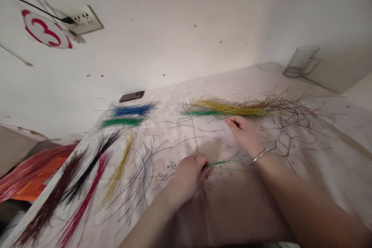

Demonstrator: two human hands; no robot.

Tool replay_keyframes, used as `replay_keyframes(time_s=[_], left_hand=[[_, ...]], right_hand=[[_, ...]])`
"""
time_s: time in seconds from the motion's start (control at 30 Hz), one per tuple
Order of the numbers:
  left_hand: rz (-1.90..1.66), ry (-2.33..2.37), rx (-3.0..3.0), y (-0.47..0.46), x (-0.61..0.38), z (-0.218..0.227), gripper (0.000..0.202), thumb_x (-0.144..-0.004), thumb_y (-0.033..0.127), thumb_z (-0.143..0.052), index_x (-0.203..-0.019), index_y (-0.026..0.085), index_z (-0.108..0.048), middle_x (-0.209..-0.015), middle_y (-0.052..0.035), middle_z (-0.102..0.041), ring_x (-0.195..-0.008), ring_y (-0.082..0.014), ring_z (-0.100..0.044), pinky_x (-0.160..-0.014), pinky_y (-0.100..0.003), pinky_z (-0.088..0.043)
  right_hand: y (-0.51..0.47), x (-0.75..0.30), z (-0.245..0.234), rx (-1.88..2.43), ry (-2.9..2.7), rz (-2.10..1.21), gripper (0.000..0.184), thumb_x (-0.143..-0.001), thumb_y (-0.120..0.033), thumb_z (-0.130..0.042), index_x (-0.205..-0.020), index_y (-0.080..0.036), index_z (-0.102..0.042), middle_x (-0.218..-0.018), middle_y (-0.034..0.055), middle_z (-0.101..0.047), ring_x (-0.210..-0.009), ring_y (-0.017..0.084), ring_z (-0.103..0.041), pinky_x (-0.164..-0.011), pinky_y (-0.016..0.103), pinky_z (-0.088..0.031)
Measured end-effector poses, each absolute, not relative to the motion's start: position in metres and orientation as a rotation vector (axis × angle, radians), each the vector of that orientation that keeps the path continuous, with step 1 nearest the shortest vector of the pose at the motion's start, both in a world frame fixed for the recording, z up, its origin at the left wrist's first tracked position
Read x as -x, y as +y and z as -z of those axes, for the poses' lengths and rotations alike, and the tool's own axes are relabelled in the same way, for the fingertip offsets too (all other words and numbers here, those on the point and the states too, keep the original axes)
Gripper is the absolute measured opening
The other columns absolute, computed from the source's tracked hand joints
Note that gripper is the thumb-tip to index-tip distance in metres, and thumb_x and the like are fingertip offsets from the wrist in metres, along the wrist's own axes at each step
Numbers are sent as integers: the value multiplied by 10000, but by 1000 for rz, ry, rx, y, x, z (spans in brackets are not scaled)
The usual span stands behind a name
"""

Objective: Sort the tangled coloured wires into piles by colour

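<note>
1. Far left, I'm seeing one long pinkish-red bundle of strands [31, 170] lying across an orange bag [40, 182], just off the edge of a stained white sheet [328, 155].
2. Above it, I'm picking out one round sign with a red 3 [45, 29] and one wall socket plate [84, 20] with a black plug and cable.
3. Across the sheet, I'm counting seven separate bunches: dark maroon [52, 197], black [90, 168], red [83, 205], yellow [119, 166], grey-blue [136, 178], green [120, 123] and blue [133, 110]. One phone [132, 96] is lying just past the blue bunch.
4. My left grip [187, 178] is closing around a few green strands [221, 163], which are sticking out to the right.
5. My right grip [242, 135] is curled just below a long yellow-and-green pile [232, 108]; I cannot tell whether it is holding anything. One bangle [259, 155] is circling that wrist.
6. Far right, one clear jug [302, 61] is standing near the wall.
</note>
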State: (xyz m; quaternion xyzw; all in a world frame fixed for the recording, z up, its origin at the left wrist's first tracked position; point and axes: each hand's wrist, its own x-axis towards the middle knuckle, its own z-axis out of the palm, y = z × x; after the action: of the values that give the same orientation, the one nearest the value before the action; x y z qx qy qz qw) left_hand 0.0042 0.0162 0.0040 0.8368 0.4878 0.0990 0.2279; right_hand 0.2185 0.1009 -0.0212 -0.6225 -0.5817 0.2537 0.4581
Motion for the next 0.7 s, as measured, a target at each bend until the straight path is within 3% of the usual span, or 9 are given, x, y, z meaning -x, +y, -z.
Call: replay_keyframes(time_s=[0.13,0.27,0.4,0.47,0.53,0.6,0.7], left_hand=[[-342,1376,-2099,15,1,-12,109,-897,265,-435,-843,199,-503,-742,0,-553,-694,-168,-509,-619,-276,-327],[-655,1345,-1900,16,7,-11,121,-904,282,-439,-836,195,-490,-711,23,-492,-672,-136,-456,-626,-257,-326],[-1005,1154,-1368,17,6,-8,217,-925,391,-437,-907,190,-517,-587,68,-326,-512,-95,-292,-490,-219,-241],[-1113,1019,-1118,16,1,-6,231,-917,414,-458,-895,189,-507,-549,87,-252,-472,-84,-206,-451,-212,-177],[-1124,935,-1011,14,-6,-4,230,-909,411,-486,-862,187,-507,-535,91,-251,-463,-76,-191,-449,-204,-169],[-1066,924,-1055,12,-13,-1,225,-897,398,-523,-855,177,-537,-562,72,-336,-488,-71,-262,-479,-193,-230],[-979,989,-1245,10,-20,3,239,-891,386,-541,-854,155,-592,-693,17,-474,-608,-90,-387,-568,-205,-317]], right_hand=[[101,-219,21,1509,-1437,-632,219,-801,-330,-495,-781,-203,-673,-874,55,-716,-796,201,-622,-709,316,-447],[102,-220,22,1515,-1421,-678,248,-803,-377,-503,-793,-203,-679,-800,48,-703,-711,201,-610,-631,310,-436],[97,-217,17,1520,-1436,-750,276,-800,-416,-514,-775,-190,-670,-699,43,-661,-676,207,-591,-618,320,-439],[88,-209,13,1382,-1523,-863,300,-811,-434,-520,-860,-183,-677,-816,62,-686,-759,212,-608,-676,330,-467],[76,-198,9,1144,-1653,-1031,379,-820,-454,-536,-1065,-189,-654,-1031,86,-679,-884,215,-614,-748,343,-492],[63,-185,7,896,-1773,-1187,500,-814,-469,-568,-1239,-206,-576,-1223,102,-612,-1022,227,-595,-829,363,-497],[49,-170,6,830,-1877,-1325,451,-896,-461,-481,-1284,-244,-558,-1307,74,-575,-1187,218,-524,-1015,399,-401]])
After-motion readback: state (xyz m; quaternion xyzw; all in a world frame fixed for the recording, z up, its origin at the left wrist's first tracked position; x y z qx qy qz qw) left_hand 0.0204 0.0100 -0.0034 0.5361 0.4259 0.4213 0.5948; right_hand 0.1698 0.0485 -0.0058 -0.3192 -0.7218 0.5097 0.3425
